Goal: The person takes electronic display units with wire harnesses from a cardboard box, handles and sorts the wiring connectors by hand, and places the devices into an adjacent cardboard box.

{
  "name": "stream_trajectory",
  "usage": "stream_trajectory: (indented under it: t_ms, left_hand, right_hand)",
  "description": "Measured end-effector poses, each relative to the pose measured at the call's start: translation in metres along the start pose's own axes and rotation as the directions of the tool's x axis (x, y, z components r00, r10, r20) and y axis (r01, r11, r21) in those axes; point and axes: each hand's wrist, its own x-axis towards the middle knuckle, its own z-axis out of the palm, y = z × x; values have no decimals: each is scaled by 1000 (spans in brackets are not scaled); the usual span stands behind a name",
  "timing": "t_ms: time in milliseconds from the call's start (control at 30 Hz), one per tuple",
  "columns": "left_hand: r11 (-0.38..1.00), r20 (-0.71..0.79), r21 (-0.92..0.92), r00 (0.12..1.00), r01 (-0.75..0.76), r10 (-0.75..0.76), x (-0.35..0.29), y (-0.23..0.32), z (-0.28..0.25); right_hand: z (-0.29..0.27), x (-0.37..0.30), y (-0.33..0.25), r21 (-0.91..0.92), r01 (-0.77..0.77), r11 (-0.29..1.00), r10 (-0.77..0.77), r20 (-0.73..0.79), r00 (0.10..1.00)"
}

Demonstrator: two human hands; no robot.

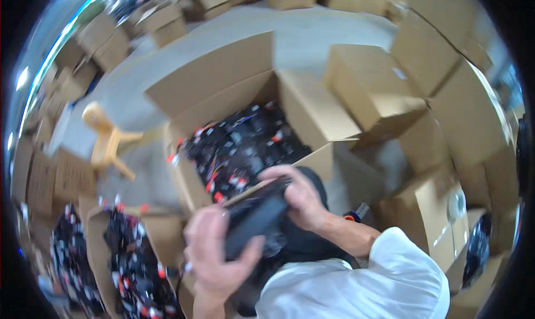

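Note:
Between my two hands is a dark, block-shaped thing (256,216), black with a shiny, film-like surface in places; motion blur hides its exact kind. My left hand (214,249) grips its left end, thumb on the near face and fingers around the far side. At its right end my right hand (298,196) is closed on it, thumb pressed on top. Just beyond the hands stands an open cardboard box (217,74), its flaps up. Inside lies a heap of black bagged items (251,138) with red, orange and white bits.
Two more boxes of similar black items (136,257) stand at lower left. A small wooden chair (106,140) is on the floor at left. Closed cartons (368,79) are stacked along the right. A roll of clear tape (457,205) shows near the right cartons. More cartons line the back.

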Motion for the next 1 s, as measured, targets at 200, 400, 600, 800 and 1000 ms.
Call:
stream_trajectory:
  t_ms: [200,400,600,800,1000]
  left_hand:
    - [913,-256,-269,891,306,-374,-50,-11,32]
    - [454,15,-651,609,608,-793,-55,-80,52]
    - [-82,530,-754,531,651,-661,-53,-177,122]
    - [824,131,68,814,562,-566,114,-287,135]
    - [930,219,26,906,367,-363,155,-264,111]
  right_hand:
    - [15,-15,72,157,-315,936,339,-164,926]
    - [-22,-27,71,-95,-317,944,326,105,940]
    - [-19,172,17,252,158,955,-120,-159,980]
    - [-193,390,151,386,-30,922,211,-437,875]
    - [-335,494,296,-204,-283,937,-78,-914,398]
